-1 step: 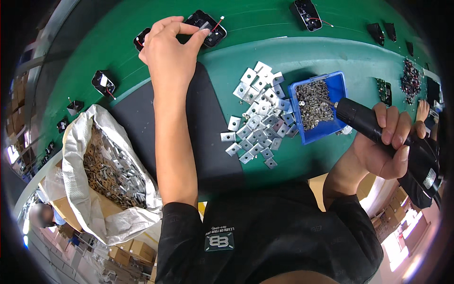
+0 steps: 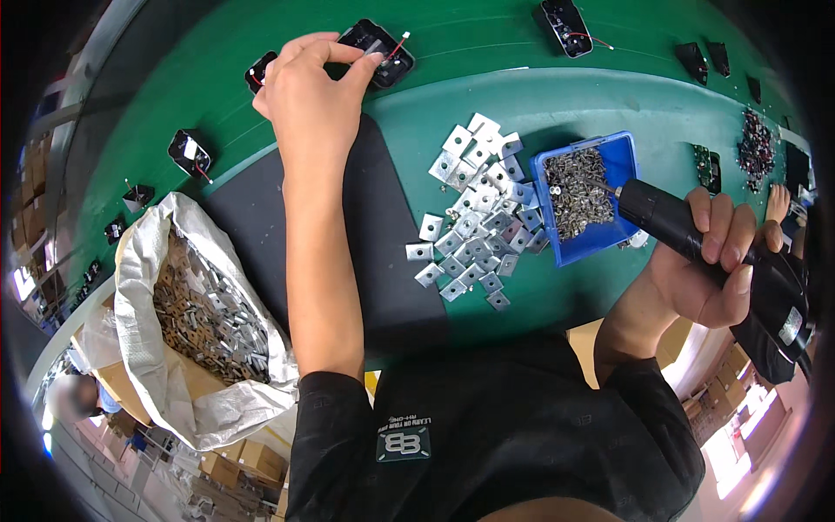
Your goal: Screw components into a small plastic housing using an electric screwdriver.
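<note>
My left hand (image 2: 317, 83) reaches over a black plastic housing (image 2: 396, 74) with a red wire and white connector. Its thumb and forefinger are pinched together at the housing, the thumb tip by a greyish piece inside; what they grip is not clear. In my right hand (image 2: 718, 261) is a black electric screwdriver (image 2: 657, 213), held with fingers wrapped round its body. Its bit points left into a blue bin (image 2: 624, 161) of small metal screws (image 2: 578, 204). Between my hands lies a loose pile of square metal plates (image 2: 474, 226), each with a hole.
A white woven sack (image 2: 143, 348) of metal pieces stands at the left beside a black mat (image 2: 252, 217). More black housings (image 2: 564, 26) sit along the green far surface. At the far right are a heap of small dark parts (image 2: 755, 148) and another person's hand (image 2: 778, 204).
</note>
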Tool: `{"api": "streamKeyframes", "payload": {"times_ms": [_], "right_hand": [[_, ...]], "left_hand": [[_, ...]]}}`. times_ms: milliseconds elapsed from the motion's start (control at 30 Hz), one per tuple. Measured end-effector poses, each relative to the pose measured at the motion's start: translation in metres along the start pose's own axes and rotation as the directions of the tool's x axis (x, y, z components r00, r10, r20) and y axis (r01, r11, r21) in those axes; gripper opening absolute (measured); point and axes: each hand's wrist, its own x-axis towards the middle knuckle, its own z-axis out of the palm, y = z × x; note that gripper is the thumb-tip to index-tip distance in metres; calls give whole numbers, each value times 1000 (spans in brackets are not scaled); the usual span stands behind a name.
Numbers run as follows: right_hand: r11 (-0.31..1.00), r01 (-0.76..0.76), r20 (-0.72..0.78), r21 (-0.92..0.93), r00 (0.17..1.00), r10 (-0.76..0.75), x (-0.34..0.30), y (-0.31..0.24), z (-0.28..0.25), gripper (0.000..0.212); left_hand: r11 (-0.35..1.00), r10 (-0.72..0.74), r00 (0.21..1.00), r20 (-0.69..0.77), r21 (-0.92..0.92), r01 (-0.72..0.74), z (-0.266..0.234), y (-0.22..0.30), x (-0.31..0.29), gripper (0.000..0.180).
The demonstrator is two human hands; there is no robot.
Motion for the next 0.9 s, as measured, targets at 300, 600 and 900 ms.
{"api": "streamKeyframes", "payload": {"times_ms": [300,600,900], "right_hand": [[991,-35,-68,-132,997,26,4,4,4,42],[997,-19,86,-69,996,25,7,1,-15,48],[999,-39,116,34,993,35,8,-17,-6,44]], "left_hand": [[996,-84,980,179,-14,88,-1,-5,17,26],[972,-84,912,402,-169,164,-50,36,-45,22],[898,280,952,121,-383,-216,-43,80,-72,31]]}}
